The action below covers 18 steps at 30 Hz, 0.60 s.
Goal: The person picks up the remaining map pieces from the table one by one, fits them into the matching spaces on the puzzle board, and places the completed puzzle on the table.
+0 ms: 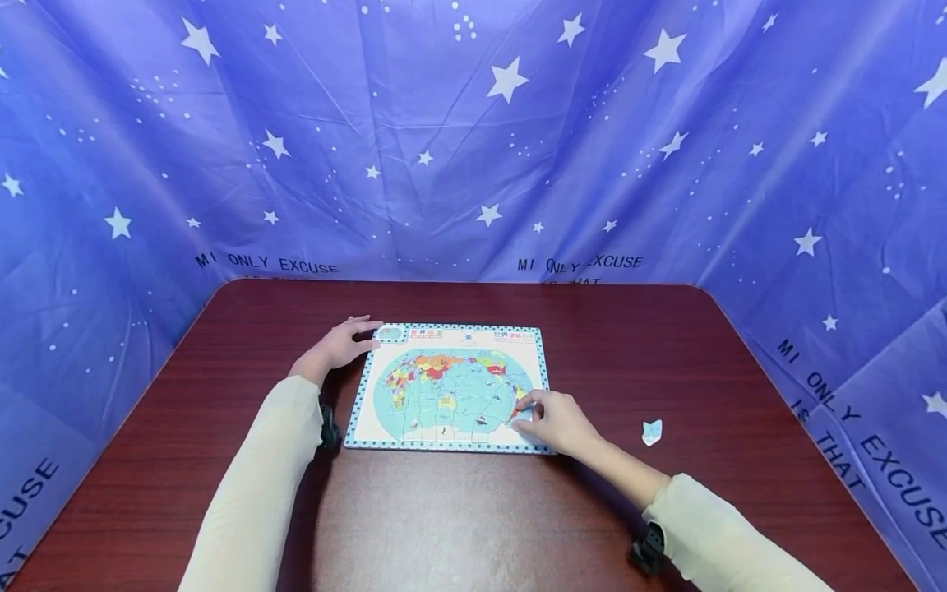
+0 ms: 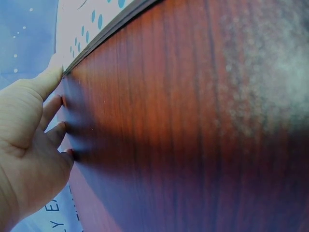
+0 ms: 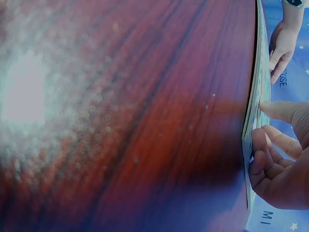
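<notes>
A world-map jigsaw puzzle [image 1: 436, 386] in a white tray with a blue dotted border lies on the table. My left hand [image 1: 343, 344] is at its upper left corner, fingers fairly straight. In the left wrist view the thumb [image 2: 48, 79] touches the tray's edge, while the other fingertips are beside it, low over the table. My right hand [image 1: 558, 421] is over the map's right side, thumb and index finger around a small puzzle piece [image 1: 515, 411], mostly hidden by the fingers. One loose light-blue and white puzzle piece [image 1: 652, 432] lies on the table to the right.
The dark red wooden table [image 1: 444, 518] has rounded far corners. A blue curtain [image 1: 414, 107] with white stars and lettering hangs behind it and along both sides.
</notes>
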Each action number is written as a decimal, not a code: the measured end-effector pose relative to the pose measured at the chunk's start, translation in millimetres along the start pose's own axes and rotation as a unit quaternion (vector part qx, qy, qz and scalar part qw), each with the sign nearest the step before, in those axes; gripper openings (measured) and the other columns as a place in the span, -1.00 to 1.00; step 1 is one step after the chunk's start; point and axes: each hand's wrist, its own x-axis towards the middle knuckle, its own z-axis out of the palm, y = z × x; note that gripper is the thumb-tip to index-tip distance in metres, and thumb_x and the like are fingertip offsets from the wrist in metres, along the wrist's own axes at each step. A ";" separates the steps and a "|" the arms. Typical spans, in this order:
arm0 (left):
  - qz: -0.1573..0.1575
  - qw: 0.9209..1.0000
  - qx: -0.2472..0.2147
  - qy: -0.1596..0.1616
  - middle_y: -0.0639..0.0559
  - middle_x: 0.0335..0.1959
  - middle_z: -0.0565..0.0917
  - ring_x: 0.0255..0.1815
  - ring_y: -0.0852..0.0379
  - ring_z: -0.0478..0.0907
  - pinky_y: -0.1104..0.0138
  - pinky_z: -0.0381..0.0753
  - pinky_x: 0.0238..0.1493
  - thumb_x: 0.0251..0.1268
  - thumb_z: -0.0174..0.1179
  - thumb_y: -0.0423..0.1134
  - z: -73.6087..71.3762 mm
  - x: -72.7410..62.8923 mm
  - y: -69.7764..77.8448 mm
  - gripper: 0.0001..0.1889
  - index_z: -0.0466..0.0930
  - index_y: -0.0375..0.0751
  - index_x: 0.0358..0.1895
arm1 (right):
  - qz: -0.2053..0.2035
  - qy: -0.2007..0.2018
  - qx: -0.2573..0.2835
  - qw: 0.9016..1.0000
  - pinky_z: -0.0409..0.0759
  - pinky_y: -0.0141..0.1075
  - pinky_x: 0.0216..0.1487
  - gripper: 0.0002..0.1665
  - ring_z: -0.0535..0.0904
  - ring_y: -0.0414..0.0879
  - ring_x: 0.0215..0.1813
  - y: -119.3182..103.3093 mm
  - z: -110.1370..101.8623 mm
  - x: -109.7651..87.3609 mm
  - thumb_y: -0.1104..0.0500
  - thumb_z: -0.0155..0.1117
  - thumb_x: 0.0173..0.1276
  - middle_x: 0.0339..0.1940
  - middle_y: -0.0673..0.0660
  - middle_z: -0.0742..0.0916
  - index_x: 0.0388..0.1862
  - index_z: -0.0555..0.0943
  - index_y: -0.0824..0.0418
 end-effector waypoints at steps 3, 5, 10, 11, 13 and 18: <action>-0.001 1.000 -0.001 0.000 -0.19 0.52 -0.05 0.53 -0.25 -0.34 -0.19 -0.13 0.42 0.42 0.00 -0.09 0.1 -0.1 0.0 -0.45 0.18 -0.09 0.43 | -0.001 -0.001 -0.001 1.000 0.26 -0.47 -0.59 -0.81 0.30 -0.30 -0.66 -0.1 0.0 0.3 0.13 0.44 0.05 -0.72 -0.09 0.49 -0.33 0.69 0.14; -0.002 1.000 -0.004 -0.001 -0.19 0.52 -0.05 0.53 -0.24 -0.35 -0.19 -0.14 0.42 0.43 0.00 -0.10 0.7 0.2 -0.4 -0.45 0.18 -0.08 0.43 | -0.005 -0.004 -0.002 1.000 0.26 -0.47 -0.58 -0.81 0.30 -0.30 -0.65 0.0 -0.4 -0.2 0.14 0.44 0.05 -0.72 -0.09 0.49 -0.33 0.69 0.15; 0.002 1.000 -0.013 -0.002 -0.19 0.52 -0.04 0.53 -0.24 -0.35 -0.18 -0.15 0.43 0.43 0.00 -0.14 1.9 0.5 -1.6 -0.46 0.18 -0.09 0.43 | -0.024 -0.019 0.003 1.000 0.26 -0.48 -0.62 -0.83 0.29 -0.31 -0.67 1.9 -4.6 -1.2 0.14 0.43 0.07 -0.70 -0.09 0.51 -0.33 0.69 0.15; 0.003 1.000 -0.013 0.000 -0.20 0.52 -0.04 0.53 -0.24 -0.35 -0.17 -0.15 0.43 0.42 0.00 -0.14 2.1 0.6 -1.7 -0.46 0.19 -0.10 0.43 | -0.028 -0.022 0.005 0.999 0.26 -0.48 -0.63 -0.83 0.28 -0.32 -0.68 2.4 -6.4 -1.2 0.14 0.43 0.08 -0.70 -0.09 0.52 -0.33 0.69 0.15; 0.007 1.000 -0.013 0.002 -0.21 0.51 -0.03 0.53 -0.25 -0.34 -0.17 -0.15 0.43 0.42 0.01 -0.15 2.2 0.8 -1.9 -0.46 0.19 -0.11 0.42 | -0.033 -0.025 0.005 0.999 0.27 -0.48 -0.63 -0.83 0.28 -0.32 -0.68 3.8 -10.7 -1.0 0.14 0.42 0.09 -0.68 -0.08 0.53 -0.33 0.69 0.15; 0.008 1.000 -0.004 0.007 -0.21 0.51 -0.03 0.53 -0.25 -0.32 -0.17 -0.14 0.43 0.42 0.01 -0.12 1.9 1.8 -2.5 -0.46 0.21 -0.10 0.42 | -0.039 -0.020 -0.009 0.999 0.32 -0.45 -0.56 -0.82 0.33 -0.31 -0.64 10.6 -27.2 -0.6 0.16 0.39 0.12 -0.65 -0.07 0.55 -0.31 0.67 0.21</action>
